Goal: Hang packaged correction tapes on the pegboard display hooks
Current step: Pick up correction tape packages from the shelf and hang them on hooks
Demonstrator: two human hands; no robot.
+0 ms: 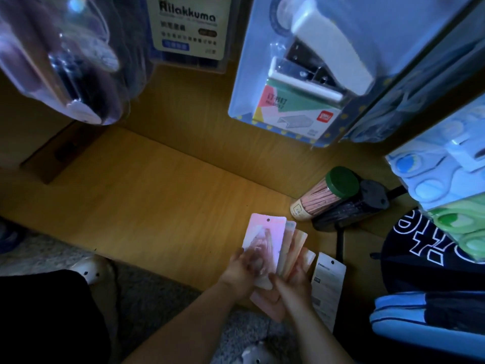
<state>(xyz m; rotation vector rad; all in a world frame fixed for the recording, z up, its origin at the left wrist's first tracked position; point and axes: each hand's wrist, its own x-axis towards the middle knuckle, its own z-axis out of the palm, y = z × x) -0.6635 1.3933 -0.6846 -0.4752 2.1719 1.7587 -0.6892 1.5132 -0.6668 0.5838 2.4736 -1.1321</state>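
While the left hand (240,270) and right hand (291,285), fingers (253,258) curled, grip the fanned correction tape packs (265,237) at 5 o'clock, these look light, stiff, slick: pinch near the hang hole (268,220).

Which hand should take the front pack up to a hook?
Likely the left hand: its fingers are on the front pink pack, while the right hand grips the fanned packs behind.

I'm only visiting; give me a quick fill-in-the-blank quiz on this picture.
1. The left hand and right hand hold fanned ___ correction tape packs.
2. The pencil tube has a ___ lid.
3. The lone white package lies to the hands' ___.
Missing: pink; green; right.
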